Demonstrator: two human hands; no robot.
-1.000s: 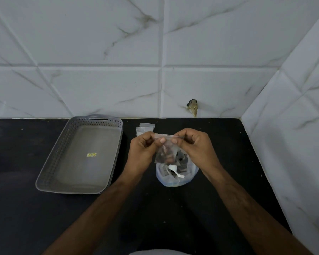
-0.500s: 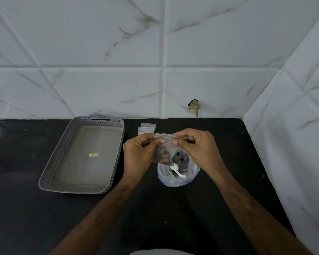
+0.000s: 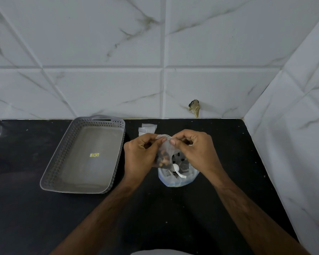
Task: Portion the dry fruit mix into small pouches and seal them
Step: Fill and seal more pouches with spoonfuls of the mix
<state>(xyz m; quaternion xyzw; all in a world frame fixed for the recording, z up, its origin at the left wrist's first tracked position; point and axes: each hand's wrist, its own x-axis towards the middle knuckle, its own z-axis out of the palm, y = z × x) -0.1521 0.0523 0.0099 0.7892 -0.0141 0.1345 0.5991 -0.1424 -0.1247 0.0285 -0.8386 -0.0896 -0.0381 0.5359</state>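
A small clear pouch (image 3: 164, 153) with dark dry fruit in its bottom hangs between my hands above the counter. My left hand (image 3: 141, 155) pinches its top edge at the left. My right hand (image 3: 193, 150) pinches the same top strip at the right, thumb and forefinger pressed together on it. Below and behind the pouch stands a larger open plastic bag (image 3: 179, 179) of the mix with a white spoon (image 3: 178, 171) lying inside it. A small stack of flat clear pouches (image 3: 147, 128) lies near the wall, just beyond my left hand.
A grey perforated plastic tray (image 3: 63, 162) sits on the black counter (image 3: 26, 218) at the left, with only a small sticker inside. White marble-look tiles form the back wall and the right wall (image 3: 293, 144), meeting in a corner.
Both hands have shifted slightly along the pouch's top edge, the pouch now hangs more to the left with its dark contents visible by my left palm.
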